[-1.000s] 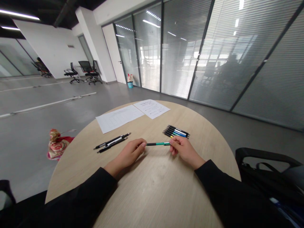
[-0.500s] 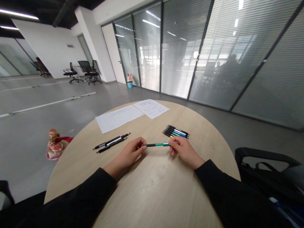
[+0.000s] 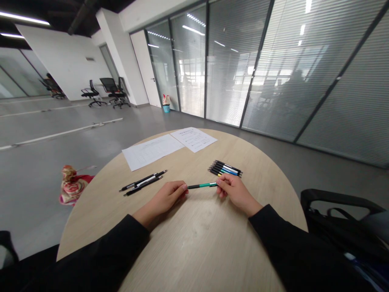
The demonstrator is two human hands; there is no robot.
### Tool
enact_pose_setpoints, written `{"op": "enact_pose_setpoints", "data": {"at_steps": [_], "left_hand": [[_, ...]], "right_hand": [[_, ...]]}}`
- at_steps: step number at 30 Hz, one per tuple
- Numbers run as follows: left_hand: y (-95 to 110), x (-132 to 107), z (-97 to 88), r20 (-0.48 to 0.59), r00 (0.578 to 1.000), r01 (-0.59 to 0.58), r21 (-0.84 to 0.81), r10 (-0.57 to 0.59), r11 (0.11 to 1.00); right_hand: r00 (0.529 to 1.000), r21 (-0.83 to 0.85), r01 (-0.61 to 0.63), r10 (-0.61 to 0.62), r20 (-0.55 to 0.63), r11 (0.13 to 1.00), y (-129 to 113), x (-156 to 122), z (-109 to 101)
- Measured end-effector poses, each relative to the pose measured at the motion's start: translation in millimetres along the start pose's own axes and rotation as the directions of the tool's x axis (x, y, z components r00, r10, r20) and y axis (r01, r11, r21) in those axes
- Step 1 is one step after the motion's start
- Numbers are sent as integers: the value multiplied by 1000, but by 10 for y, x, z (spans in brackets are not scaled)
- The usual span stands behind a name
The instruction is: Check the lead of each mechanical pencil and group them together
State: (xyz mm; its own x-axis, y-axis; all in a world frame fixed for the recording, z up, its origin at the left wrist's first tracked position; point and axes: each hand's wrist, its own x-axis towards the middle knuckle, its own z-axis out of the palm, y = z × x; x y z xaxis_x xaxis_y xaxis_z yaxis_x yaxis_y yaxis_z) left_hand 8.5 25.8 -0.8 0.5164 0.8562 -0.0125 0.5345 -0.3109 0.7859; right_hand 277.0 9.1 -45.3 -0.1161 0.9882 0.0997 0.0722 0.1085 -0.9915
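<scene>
My right hand (image 3: 235, 191) pinches the right end of a slim green-and-black mechanical pencil (image 3: 202, 185) above the round light-wood table (image 3: 194, 247). My left hand (image 3: 168, 198) has its fingers curled, with the fingertips at the pencil's black tip. I cannot tell whether they grip it. Beyond my right hand lies a bundle of several slim pencils (image 3: 225, 168) in black, blue, green and yellow. Two black-and-white pens (image 3: 142, 183) lie beyond my left hand.
Two printed paper sheets (image 3: 152, 151) lie at the table's far edge. A black chair (image 3: 334, 211) stands at the right. A red patterned bag (image 3: 72, 185) sits on the grey floor at the left. Office chairs (image 3: 114, 91) stand far back beside a glass wall (image 3: 234, 69) with blinds.
My left hand has shifted slightly down and toward me, away from the pencil's tip. My right hand and the pencil have barely moved.
</scene>
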Motion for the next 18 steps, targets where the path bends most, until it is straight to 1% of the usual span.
{"op": "enact_pose_setpoints", "data": {"at_steps": [5, 10, 13, 15, 18], "left_hand": [[51, -19, -6, -23, 1000, -15, 50, 16, 999], [-6, 1, 7, -54, 996, -65, 24, 66, 998], [-34, 7, 10, -64, 995, -70, 36, 72, 997], [-33, 2, 7, -56, 996, -69, 76, 73, 995], [-20, -9, 0, -17, 996, -81, 113, 83, 990]], "right_hand": [[1000, 0, -16, 16, 4, 1000, 45, 15, -16], [999, -2, -31, 31, 16, 1000, 29, 7, -11], [999, 2, -29, 29, 16, 1000, 18, 2, -4], [1000, 8, -24, 24, 5, 1000, 24, 6, -5], [1000, 12, -15, 15, -17, 1000, 37, 15, -10]]}}
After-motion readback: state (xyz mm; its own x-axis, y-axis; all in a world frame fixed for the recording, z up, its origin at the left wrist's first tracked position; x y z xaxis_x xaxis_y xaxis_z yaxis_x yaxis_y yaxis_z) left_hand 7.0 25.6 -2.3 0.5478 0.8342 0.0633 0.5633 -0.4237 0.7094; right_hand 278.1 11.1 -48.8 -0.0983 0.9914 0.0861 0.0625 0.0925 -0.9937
